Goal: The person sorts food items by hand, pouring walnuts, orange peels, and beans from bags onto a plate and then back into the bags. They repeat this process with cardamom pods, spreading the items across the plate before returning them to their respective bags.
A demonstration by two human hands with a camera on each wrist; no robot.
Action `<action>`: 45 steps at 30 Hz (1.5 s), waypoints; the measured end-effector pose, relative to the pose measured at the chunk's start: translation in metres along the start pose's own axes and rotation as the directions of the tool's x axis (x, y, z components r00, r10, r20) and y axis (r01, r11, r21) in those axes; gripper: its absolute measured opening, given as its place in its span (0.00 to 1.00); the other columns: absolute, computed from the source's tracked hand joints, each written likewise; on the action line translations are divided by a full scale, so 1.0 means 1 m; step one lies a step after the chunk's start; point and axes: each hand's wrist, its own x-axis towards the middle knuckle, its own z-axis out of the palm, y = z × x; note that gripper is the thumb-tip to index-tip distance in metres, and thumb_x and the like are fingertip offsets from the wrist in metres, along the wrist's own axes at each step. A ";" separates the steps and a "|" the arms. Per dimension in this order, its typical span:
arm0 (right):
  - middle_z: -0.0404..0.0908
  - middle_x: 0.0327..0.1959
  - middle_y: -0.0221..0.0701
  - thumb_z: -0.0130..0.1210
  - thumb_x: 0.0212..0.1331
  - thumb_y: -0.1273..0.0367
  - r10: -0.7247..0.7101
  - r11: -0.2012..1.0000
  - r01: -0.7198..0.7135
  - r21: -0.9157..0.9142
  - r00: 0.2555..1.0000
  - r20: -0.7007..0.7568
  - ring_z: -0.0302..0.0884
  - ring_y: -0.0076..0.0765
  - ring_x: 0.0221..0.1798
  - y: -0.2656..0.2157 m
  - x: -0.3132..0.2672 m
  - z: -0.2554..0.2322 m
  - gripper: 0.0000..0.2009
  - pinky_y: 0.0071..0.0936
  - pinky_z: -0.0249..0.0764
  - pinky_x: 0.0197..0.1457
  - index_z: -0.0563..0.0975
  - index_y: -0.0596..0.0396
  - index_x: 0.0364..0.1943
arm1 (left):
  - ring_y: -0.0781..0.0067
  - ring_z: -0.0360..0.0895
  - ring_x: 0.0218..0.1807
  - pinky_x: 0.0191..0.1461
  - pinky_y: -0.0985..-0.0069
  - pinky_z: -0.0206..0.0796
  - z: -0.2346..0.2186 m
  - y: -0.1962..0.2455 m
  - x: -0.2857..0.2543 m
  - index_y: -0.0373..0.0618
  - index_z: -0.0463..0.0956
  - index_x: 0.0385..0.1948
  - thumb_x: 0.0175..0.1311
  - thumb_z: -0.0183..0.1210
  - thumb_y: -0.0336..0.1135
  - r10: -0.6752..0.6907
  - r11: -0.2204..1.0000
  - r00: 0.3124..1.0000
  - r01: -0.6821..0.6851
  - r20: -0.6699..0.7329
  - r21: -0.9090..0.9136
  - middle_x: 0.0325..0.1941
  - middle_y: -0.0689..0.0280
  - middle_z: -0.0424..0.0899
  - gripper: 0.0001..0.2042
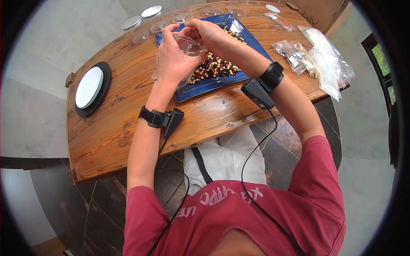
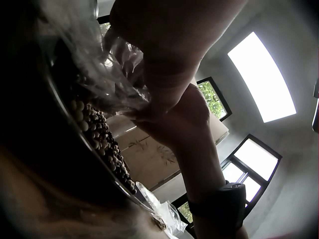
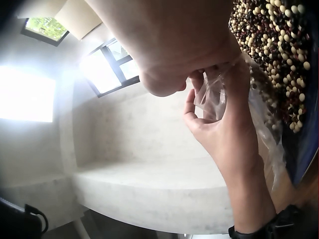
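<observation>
Both hands hold a clear plastic bag (image 1: pixel 187 46) above a blue tray (image 1: pixel 256 42) full of mixed beans (image 1: pixel 215 68). My left hand (image 1: pixel 173 62) grips the bag's near left side, thumb and fingers curled around the plastic. From the far right, my right hand (image 1: pixel 213 36) pinches the bag's upper part, its fingertips close to the left ones. In the right wrist view, crumpled plastic of the bag (image 3: pixel 215 94) lies between the two hands, and its lower part hangs beside the beans (image 3: pixel 279 50). Much of the right fingers is hidden there behind the palm.
Clear jars (image 1: pixel 140 36), some with silver lids (image 1: pixel 152 11), stand along the far edge. White plates (image 1: pixel 89 87) lie on a dark oval plate (image 1: pixel 105 72) at left. Clear bags (image 1: pixel 326 59) and small packets (image 1: pixel 294 56) lie on the wooden table (image 1: pixel 128 106) at right.
</observation>
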 end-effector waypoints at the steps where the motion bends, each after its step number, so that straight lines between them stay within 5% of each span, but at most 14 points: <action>1: 0.85 0.44 0.34 0.49 0.72 0.53 -0.013 0.999 0.014 -0.028 0.999 0.040 0.80 0.29 0.47 -0.002 -0.001 0.000 0.22 0.27 0.72 0.60 0.83 0.59 0.42 | 0.53 0.86 0.52 0.58 0.63 0.77 0.002 -0.003 0.001 0.41 0.63 0.62 0.42 0.82 0.47 0.011 1.000 1.000 -0.011 -0.004 -0.017 0.51 0.50 0.86 0.46; 6: 0.83 0.56 0.38 0.45 0.72 0.40 0.032 0.990 0.001 -0.139 0.971 0.235 0.79 0.33 0.57 -0.030 -0.020 0.000 0.36 0.28 0.69 0.67 0.79 0.62 0.60 | 0.53 0.84 0.56 0.60 0.62 0.76 0.003 -0.008 0.000 0.40 0.61 0.64 0.44 0.82 0.46 0.026 0.999 0.999 -0.027 -0.024 -0.031 0.55 0.49 0.83 0.47; 12: 0.79 0.65 0.43 0.41 0.71 0.35 0.066 0.961 0.029 -0.274 0.941 0.331 0.78 0.39 0.65 -0.041 -0.026 -0.006 0.42 0.33 0.67 0.70 0.74 0.62 0.67 | 0.52 0.80 0.61 0.62 0.61 0.74 0.004 -0.010 -0.001 0.39 0.60 0.67 0.44 0.82 0.46 0.075 0.997 0.996 -0.075 -0.042 0.020 0.59 0.47 0.80 0.49; 16: 0.82 0.64 0.42 0.39 0.74 0.39 -0.046 0.889 0.135 -0.438 0.977 0.207 0.79 0.39 0.66 -0.044 -0.017 -0.020 0.37 0.34 0.67 0.72 0.77 0.57 0.66 | 0.53 0.80 0.59 0.62 0.62 0.74 0.000 -0.010 0.000 0.42 0.60 0.68 0.42 0.79 0.39 0.061 0.998 0.997 -0.061 -0.039 0.007 0.58 0.50 0.80 0.47; 19: 0.81 0.64 0.42 0.38 0.77 0.45 -0.099 0.928 0.146 -0.344 0.983 0.152 0.75 0.41 0.70 -0.031 0.002 -0.052 0.32 0.35 0.66 0.73 0.78 0.58 0.65 | 0.55 0.81 0.56 0.60 0.64 0.75 -0.005 -0.011 -0.001 0.45 0.62 0.68 0.41 0.76 0.34 0.044 0.999 0.999 -0.044 -0.024 -0.021 0.56 0.53 0.81 0.46; 24: 0.74 0.68 0.52 0.46 0.68 0.38 -0.288 0.464 0.077 -0.882 0.955 -0.068 0.71 0.53 0.73 0.007 -0.005 -0.085 0.42 0.41 0.62 0.77 0.70 0.63 0.70 | 0.60 0.81 0.51 0.54 0.65 0.77 -0.027 -0.013 0.005 0.48 0.65 0.66 0.41 0.72 0.33 -0.022 0.978 0.999 0.027 0.028 -0.208 0.56 0.56 0.79 0.42; 29: 0.64 0.75 0.56 0.49 0.60 0.30 -0.334 0.194 -0.108 -0.975 0.927 -0.169 0.59 0.58 0.79 0.030 -0.035 -0.085 0.52 0.59 0.51 0.80 0.61 0.61 0.76 | 0.67 0.82 0.50 0.53 0.66 0.78 -0.049 -0.018 0.009 0.50 0.67 0.65 0.42 0.69 0.28 0.030 0.924 0.993 -0.071 -0.114 -0.377 0.57 0.58 0.80 0.39; 30: 0.61 0.76 0.56 0.49 0.57 0.28 -0.289 0.237 -0.091 -0.967 0.944 -0.160 0.54 0.59 0.81 0.035 -0.037 -0.086 0.55 0.63 0.46 0.81 0.58 0.60 0.77 | 0.77 0.79 0.45 0.49 0.79 0.73 -0.055 -0.011 0.013 0.40 0.64 0.66 0.51 0.67 0.21 0.076 0.939 0.987 -0.117 -0.138 -0.322 0.50 0.61 0.78 0.36; 33: 0.60 0.76 0.57 0.50 0.54 0.26 -0.250 0.242 -0.081 -0.967 0.958 -0.142 0.53 0.60 0.81 0.040 -0.047 -0.073 0.58 0.62 0.46 0.81 0.58 0.61 0.77 | 0.78 0.77 0.47 0.50 0.79 0.72 -0.066 -0.015 0.015 0.40 0.65 0.66 0.48 0.65 0.21 0.010 0.915 0.992 -0.058 -0.123 -0.399 0.53 0.62 0.77 0.36; 34: 0.60 0.76 0.58 0.51 0.52 0.24 -0.284 0.223 -0.047 -0.974 0.952 -0.111 0.52 0.60 0.81 0.044 -0.046 -0.072 0.59 0.62 0.46 0.81 0.60 0.59 0.77 | 0.78 0.77 0.48 0.50 0.80 0.71 -0.070 -0.015 0.018 0.40 0.65 0.66 0.48 0.62 0.19 0.123 0.939 0.972 -0.178 -0.198 -0.294 0.53 0.62 0.77 0.36; 37: 0.61 0.75 0.58 0.52 0.52 0.25 -0.313 0.132 -0.015 -0.991 0.948 -0.056 0.52 0.61 0.81 0.052 -0.043 -0.067 0.58 0.61 0.46 0.81 0.61 0.57 0.77 | 0.79 0.76 0.47 0.50 0.81 0.70 -0.092 -0.010 0.019 0.40 0.65 0.65 0.48 0.57 0.17 0.053 0.954 0.985 -0.098 -0.161 -0.283 0.53 0.63 0.76 0.35; 38: 0.62 0.75 0.58 0.53 0.52 0.25 -0.335 0.152 0.005 -0.988 0.941 -0.047 0.53 0.61 0.81 0.053 -0.042 -0.065 0.57 0.60 0.47 0.81 0.63 0.57 0.76 | 0.78 0.76 0.47 0.51 0.81 0.69 -0.090 -0.020 0.021 0.39 0.66 0.65 0.48 0.53 0.16 0.039 0.903 0.980 -0.118 -0.195 -0.413 0.53 0.63 0.76 0.34; 41: 0.66 0.72 0.58 0.56 0.52 0.27 -0.399 0.209 0.070 -0.975 0.917 -0.020 0.56 0.61 0.78 0.054 -0.039 -0.057 0.54 0.58 0.50 0.80 0.67 0.56 0.73 | 0.77 0.77 0.45 0.49 0.81 0.71 -0.089 -0.015 0.022 0.40 0.68 0.62 0.50 0.52 0.15 0.171 0.925 0.979 -0.198 -0.111 -0.324 0.50 0.63 0.77 0.31; 45: 0.70 0.69 0.50 0.57 0.56 0.30 -0.423 0.076 0.020 -0.997 0.906 -0.014 0.62 0.59 0.75 0.054 -0.039 -0.049 0.46 0.54 0.56 0.78 0.71 0.44 0.72 | 0.76 0.79 0.42 0.47 0.81 0.74 -0.090 -0.006 0.018 0.41 0.70 0.59 0.53 0.51 0.14 0.321 0.928 0.947 -0.310 0.020 -0.209 0.47 0.64 0.79 0.27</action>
